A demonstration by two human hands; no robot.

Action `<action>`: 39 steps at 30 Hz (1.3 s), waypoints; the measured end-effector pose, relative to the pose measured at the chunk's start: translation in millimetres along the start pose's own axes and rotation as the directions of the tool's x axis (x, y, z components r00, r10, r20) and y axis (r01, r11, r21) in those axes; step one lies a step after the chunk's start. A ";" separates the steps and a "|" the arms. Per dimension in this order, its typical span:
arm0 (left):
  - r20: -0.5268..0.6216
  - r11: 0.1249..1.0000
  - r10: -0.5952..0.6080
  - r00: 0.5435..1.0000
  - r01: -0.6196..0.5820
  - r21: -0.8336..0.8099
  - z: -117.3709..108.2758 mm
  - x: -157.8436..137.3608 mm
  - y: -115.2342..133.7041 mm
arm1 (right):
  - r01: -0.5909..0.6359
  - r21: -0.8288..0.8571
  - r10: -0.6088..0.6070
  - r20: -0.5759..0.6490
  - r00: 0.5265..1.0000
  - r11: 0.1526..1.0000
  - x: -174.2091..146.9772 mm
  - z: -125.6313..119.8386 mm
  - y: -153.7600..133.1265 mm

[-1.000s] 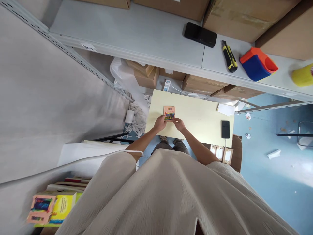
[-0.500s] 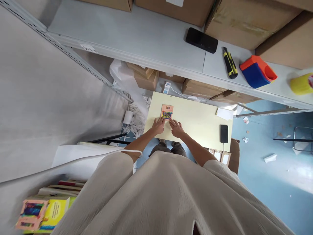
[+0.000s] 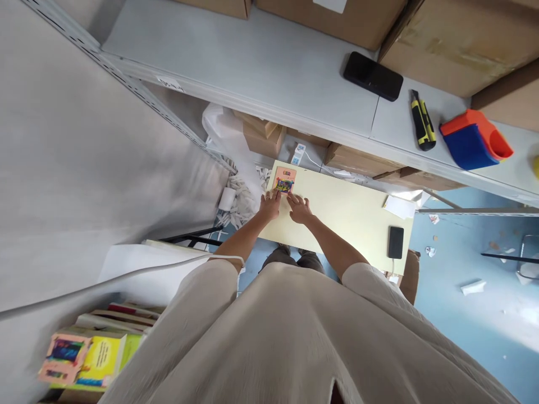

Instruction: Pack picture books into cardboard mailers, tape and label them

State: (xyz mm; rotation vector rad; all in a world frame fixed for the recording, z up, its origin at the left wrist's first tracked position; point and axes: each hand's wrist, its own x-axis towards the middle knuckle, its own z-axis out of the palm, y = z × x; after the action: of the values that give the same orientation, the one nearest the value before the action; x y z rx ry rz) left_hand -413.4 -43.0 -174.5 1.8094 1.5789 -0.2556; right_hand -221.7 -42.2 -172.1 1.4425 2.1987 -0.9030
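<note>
A thin pink book with a multicoloured picture on its cover lies flat near the far left corner of the pale yellow table. My left hand rests at its near left edge, palm down, fingertips touching the cover. At the near right edge, my right hand lies with its fingers stretched out and apart. Neither hand is wrapped round the book; both touch it from the near side.
A phone on a cable and white paper lie at the table's right. The grey shelf above bears a black phone, utility knife, orange-blue holder and cardboard boxes. Books are stacked lower left.
The pink book has slid across the table towards its far left corner, and both my hands have moved along with it. The camera view has shifted slightly.
</note>
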 end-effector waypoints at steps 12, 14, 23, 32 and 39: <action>0.009 0.996 0.017 1.000 -0.018 0.084 -11.0 13.9 -5.1 | -0.027 0.000 0.027 0.041 0.999 1.000 16.6 -11.9 -8.2; 0.027 0.996 0.019 0.999 -0.022 0.091 -13.2 15.2 -4.9 | -0.034 -0.001 0.034 0.046 0.998 0.999 17.4 -12.6 -9.0; -0.004 0.998 0.064 0.998 -0.064 0.011 -12.2 5.5 -8.4 | 0.041 0.010 -0.041 0.000 0.999 0.999 -8.3 -6.9 1.9; -0.004 0.999 0.050 0.999 -0.050 0.005 -6.5 5.4 -15.5 | -0.060 0.104 0.056 0.037 0.998 0.993 -55.6 5.9 16.7; 0.004 0.994 0.096 0.995 -0.096 -0.058 9.8 -19.7 3.2 | -0.080 0.294 0.162 -0.263 0.951 0.953 -131.6 -13.6 69.3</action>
State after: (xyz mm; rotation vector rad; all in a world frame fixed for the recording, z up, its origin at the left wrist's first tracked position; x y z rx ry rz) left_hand -412.1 -64.5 -169.2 1.8321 1.4755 -0.1695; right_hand -103.5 -103.3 -104.3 1.9284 2.2130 -1.0530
